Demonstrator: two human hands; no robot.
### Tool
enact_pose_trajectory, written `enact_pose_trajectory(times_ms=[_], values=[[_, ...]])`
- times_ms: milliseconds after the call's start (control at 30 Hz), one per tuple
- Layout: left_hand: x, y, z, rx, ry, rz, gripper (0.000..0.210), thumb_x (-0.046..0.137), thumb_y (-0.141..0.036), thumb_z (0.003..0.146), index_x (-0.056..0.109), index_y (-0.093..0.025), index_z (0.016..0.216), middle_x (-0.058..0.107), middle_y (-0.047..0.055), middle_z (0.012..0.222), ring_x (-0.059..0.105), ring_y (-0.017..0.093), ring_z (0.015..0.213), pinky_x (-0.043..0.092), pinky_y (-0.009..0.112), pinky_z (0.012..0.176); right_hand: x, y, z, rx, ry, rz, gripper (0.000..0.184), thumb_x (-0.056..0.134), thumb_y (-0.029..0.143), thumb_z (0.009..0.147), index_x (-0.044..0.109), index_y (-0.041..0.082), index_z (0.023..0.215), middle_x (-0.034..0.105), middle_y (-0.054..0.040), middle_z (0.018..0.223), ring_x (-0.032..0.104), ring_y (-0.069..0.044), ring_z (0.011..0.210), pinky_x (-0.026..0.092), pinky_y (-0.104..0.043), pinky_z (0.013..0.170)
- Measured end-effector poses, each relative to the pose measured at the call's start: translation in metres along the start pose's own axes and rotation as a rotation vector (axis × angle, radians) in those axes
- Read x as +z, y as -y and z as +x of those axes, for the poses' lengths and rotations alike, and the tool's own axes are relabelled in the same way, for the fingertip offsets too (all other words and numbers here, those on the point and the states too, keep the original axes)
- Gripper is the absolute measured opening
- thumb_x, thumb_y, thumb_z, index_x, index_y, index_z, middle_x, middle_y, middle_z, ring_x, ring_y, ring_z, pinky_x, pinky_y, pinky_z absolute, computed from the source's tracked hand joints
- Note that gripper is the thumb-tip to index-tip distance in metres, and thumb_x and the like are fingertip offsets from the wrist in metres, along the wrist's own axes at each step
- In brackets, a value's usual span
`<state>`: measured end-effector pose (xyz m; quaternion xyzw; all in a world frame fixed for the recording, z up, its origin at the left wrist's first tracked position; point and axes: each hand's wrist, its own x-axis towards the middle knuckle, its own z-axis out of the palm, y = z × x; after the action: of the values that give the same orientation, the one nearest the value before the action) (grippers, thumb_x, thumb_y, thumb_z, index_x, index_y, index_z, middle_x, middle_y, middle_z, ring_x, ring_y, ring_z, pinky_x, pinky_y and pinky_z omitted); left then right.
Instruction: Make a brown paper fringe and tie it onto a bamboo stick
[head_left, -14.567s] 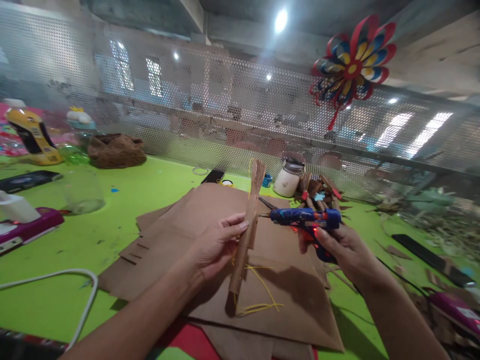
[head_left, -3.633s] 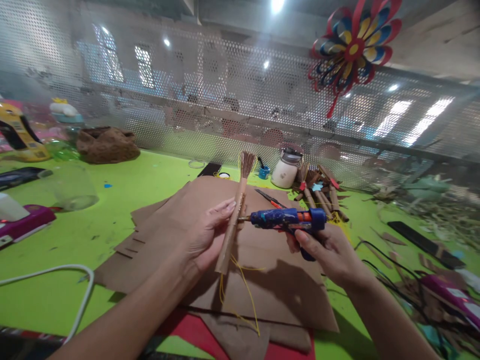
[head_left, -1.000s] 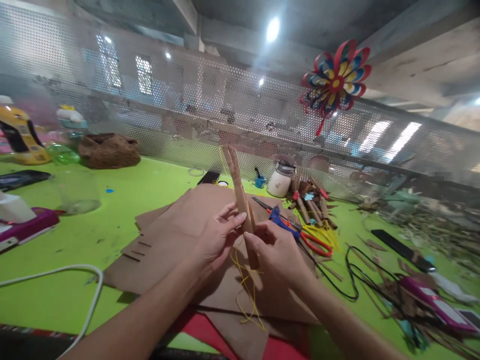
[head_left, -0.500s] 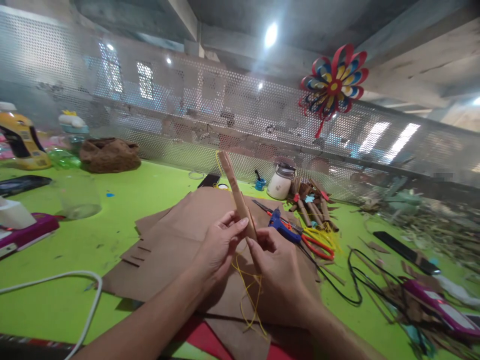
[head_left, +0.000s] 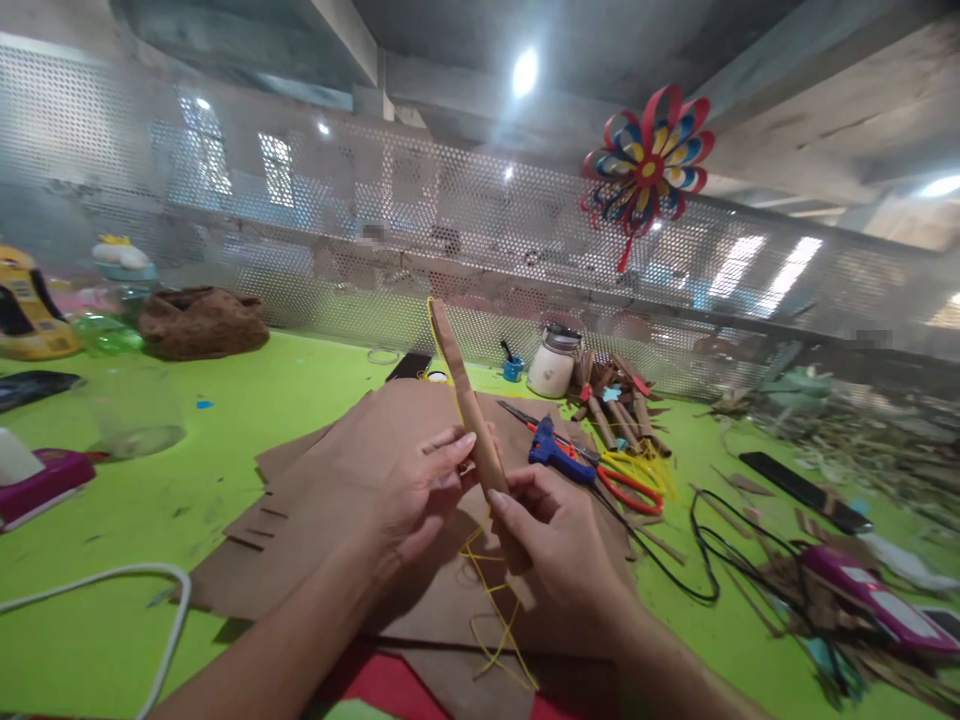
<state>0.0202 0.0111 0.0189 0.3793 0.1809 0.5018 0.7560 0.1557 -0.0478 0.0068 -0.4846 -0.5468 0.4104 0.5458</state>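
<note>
Between my hands a narrow rolled strip of brown paper (head_left: pixel 480 430) slants up and to the left. My left hand (head_left: pixel 424 485) pinches its middle between thumb and fingers. Lower down, my right hand (head_left: pixel 551 515) grips the same roll near its bottom end. A yellow string (head_left: pixel 495 590) runs along the strip's upper edge and dangles in loose loops below my hands. Beneath lie stacked sheets of brown paper (head_left: pixel 330 520), with a few short slits cut in the left edge.
Right of the sheets lie a blue glue gun (head_left: pixel 559 450), orange-handled scissors (head_left: pixel 630 490) and a black cable (head_left: pixel 705 590). Behind are small paper rolls (head_left: pixel 615 420) and a white jar (head_left: pixel 553 365). A clear cup (head_left: pixel 142 415) and white cable (head_left: pixel 176 610) are at left.
The roll now shows more of its lower length, and my right hand sits slightly lower and farther from my left. The whole view has shifted a little.
</note>
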Motion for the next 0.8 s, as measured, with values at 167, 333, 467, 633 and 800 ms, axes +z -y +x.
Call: enact_pose_trajectory(times_ms=[167,333,467,633,800], values=[[-0.002,-0.002,0.0,-0.02,0.027,0.018,0.014,0.066,-0.018,0.077,0.068,-0.011,0.089,0.068,0.007,0.085,0.062,0.013,0.078,0.048,0.023,0.075,-0.003,0.006,-0.001,0.028,0.022,0.038,0.023,0.067,0.035,0.075,0.06,0.014,0.079,0.057,0.0015,0.064,0.048,-0.008,0.054,0.036,-0.019,0.048],[-0.001,-0.003,-0.001,-0.035,0.068,0.019,0.015,0.065,-0.018,0.078,0.066,-0.013,0.092,0.067,0.005,0.086,0.061,0.012,0.079,0.049,0.023,0.075,-0.004,0.009,0.0,0.053,0.056,0.05,0.025,0.068,0.038,0.073,0.06,0.015,0.08,0.056,0.0021,0.061,0.046,-0.008,0.049,0.035,-0.018,0.041],[0.001,-0.005,-0.001,-0.036,0.068,0.005,0.016,0.07,-0.017,0.073,0.066,-0.013,0.089,0.066,0.003,0.081,0.061,0.011,0.074,0.048,0.021,0.072,-0.005,0.01,-0.001,0.031,0.08,0.043,0.024,0.066,0.037,0.074,0.06,0.016,0.084,0.057,0.0018,0.061,0.049,-0.009,0.051,0.037,-0.019,0.042],[0.002,-0.005,-0.002,-0.046,0.054,0.01,0.022,0.071,-0.018,0.072,0.066,-0.013,0.092,0.067,0.004,0.08,0.062,0.011,0.074,0.048,0.022,0.073,-0.005,0.011,-0.004,-0.126,0.072,-0.083,0.018,0.06,0.031,0.08,0.061,0.015,0.089,0.061,-0.001,0.072,0.056,-0.012,0.062,0.045,-0.023,0.056],[0.004,-0.006,-0.003,-0.046,0.076,0.006,0.037,0.071,-0.018,0.072,0.061,-0.014,0.108,0.067,0.004,0.079,0.062,0.012,0.072,0.048,0.023,0.073,-0.007,0.017,-0.008,-0.272,0.085,-0.251,0.016,0.053,0.024,0.084,0.062,0.015,0.093,0.067,-0.0045,0.085,0.061,-0.015,0.075,0.048,-0.025,0.068]])
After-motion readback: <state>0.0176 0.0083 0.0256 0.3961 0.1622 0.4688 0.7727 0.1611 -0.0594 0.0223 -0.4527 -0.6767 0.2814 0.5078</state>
